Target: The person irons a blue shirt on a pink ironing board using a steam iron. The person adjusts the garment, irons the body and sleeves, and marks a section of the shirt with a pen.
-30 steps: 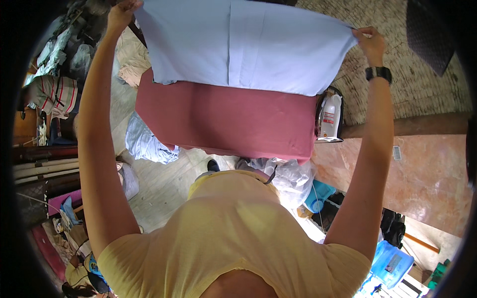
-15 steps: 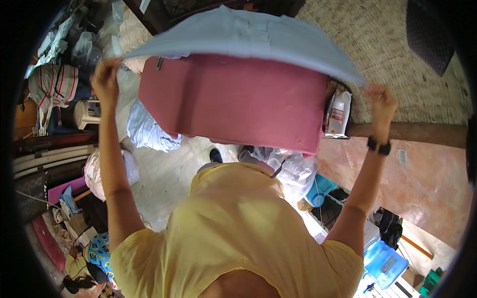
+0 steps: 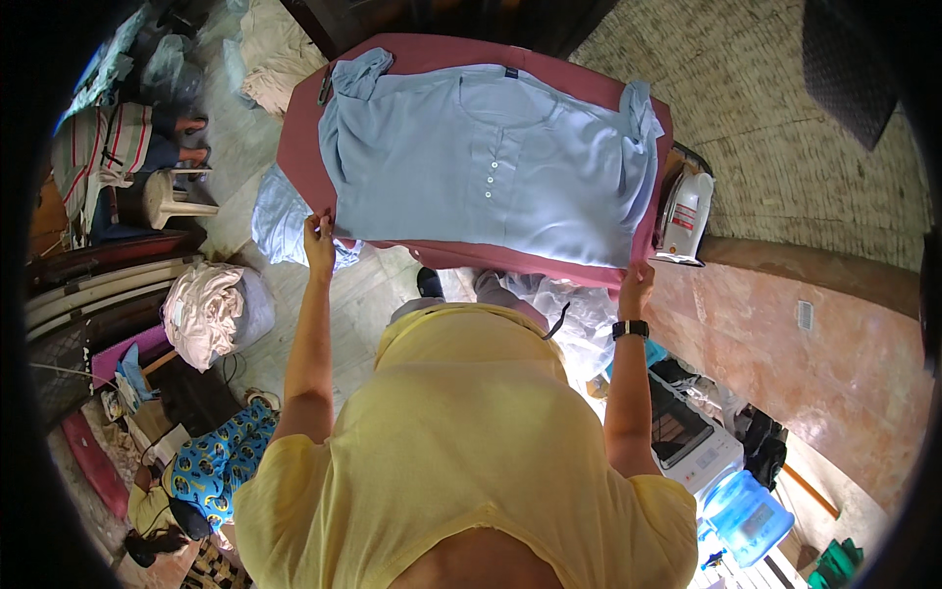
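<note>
A light blue blouse (image 3: 412,167) lies spread face up across a table with a maroon cloth cover (image 3: 299,147). Its neckline and short row of white buttons are at the middle, with the sleeves bunched at the far corners. My left hand (image 3: 319,240) pinches the near left corner of the hem at the table's edge. At the near right corner, my right hand (image 3: 636,283), below a dark wristband, is closed on the hem too. A white iron (image 3: 690,208) rests in a holder beside the table's right edge.
A small dark tool (image 3: 325,86) lies at the far left of the cover. Light blue cloth (image 3: 285,221) hangs or lies beside the table's left side. A bundle of pale cloth (image 3: 206,309) and a stool (image 3: 177,201) stand left. Another person (image 3: 211,471) is at lower left.
The blouse was raised and billowing over the far side; now it lies flat on the maroon cover. Both hands have come down and toward me, and closer together, still holding the hem.
</note>
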Motion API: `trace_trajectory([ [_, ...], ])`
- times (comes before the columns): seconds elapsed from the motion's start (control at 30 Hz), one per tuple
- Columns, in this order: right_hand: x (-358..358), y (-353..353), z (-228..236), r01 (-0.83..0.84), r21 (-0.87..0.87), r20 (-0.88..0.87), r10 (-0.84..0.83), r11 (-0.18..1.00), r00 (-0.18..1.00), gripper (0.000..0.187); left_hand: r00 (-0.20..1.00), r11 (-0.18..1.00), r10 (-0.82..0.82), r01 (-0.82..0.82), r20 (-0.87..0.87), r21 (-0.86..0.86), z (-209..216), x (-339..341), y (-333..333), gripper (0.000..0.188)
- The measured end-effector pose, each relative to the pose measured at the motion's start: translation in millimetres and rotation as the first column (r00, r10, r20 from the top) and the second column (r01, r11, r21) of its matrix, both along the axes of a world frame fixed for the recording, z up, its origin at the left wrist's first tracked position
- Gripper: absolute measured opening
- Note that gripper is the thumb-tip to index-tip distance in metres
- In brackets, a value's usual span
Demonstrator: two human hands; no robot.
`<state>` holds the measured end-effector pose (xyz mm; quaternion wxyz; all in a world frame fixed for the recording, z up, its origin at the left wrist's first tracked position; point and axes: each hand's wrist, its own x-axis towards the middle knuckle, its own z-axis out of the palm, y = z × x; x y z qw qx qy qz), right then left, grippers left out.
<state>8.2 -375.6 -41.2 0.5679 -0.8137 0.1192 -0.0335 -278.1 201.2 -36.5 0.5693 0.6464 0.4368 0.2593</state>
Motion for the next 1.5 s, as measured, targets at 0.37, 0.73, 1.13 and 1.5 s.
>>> trace_trajectory([
  [0.37, -9.5, 22.5, 47.2, 0.004, -0.09, -0.186, -0.02, 0.996, 0.982, 0.028, 0.99, 0.991, -0.133, 0.134, -0.044, 0.003, 7.8, 0.3, 0.2, 0.023],
  [0.73, -36.1, 39.0, 48.4, -0.005, -0.754, 0.072, 0.091, 0.657, 0.993, 0.025, 0.911, 0.625, 0.212, 0.152, -0.354, 0.766, 19.6, 17.1, -28.9, 0.044],
  [1.13, 91.8, 223.6, 55.7, -0.326, -0.829, 0.125, 0.718, 0.455, 0.685, 0.05, 0.815, 0.324, -0.338, 0.571, -0.471, 0.754, 44.6, 211.0, -121.6, 0.056],
  [1.5, 89.6, 229.0, 36.8, -0.249, -0.868, 0.132, 0.683, 0.429, 0.718, 0.056, 0.791, 0.36, -0.199, 0.608, -0.579, 0.707, 26.3, 262.0, -78.5, 0.053],
])
